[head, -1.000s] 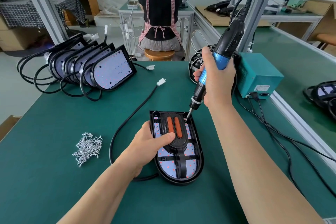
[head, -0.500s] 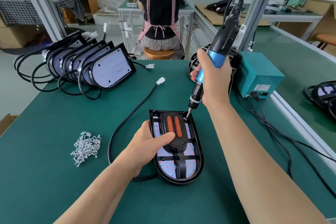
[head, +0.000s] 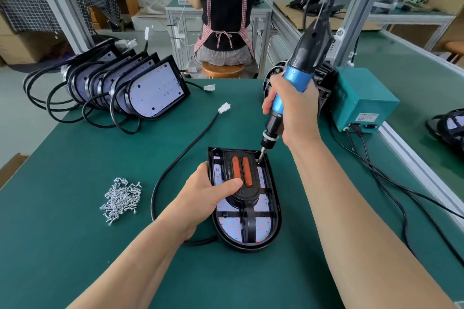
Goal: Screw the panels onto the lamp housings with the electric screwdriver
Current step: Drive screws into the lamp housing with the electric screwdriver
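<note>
A black lamp housing (head: 272, 213) lies flat on the green mat, holding a white LED board and a black panel (head: 244, 178) with two orange strips. My left hand (head: 204, 198) grips the housing's left edge, thumb resting on the panel. The blue-and-black electric screwdriver (head: 296, 78) is held upright in my right hand (head: 293, 110); its bit tip sits at the panel's far right corner. A pile of silver screws (head: 121, 199) lies to the left.
A row of several lamp housings (head: 140, 88) with looped black cables leans at the back left. A teal power box (head: 361, 100) stands at the right with cables trailing forward. A person sits on a stool (head: 223, 70) beyond the bench. Aluminium frame posts rise at both sides.
The screwdriver has tilted slightly more upright, its bit staying at the panel's far right corner. My left hand has kept its hold on the housing.
</note>
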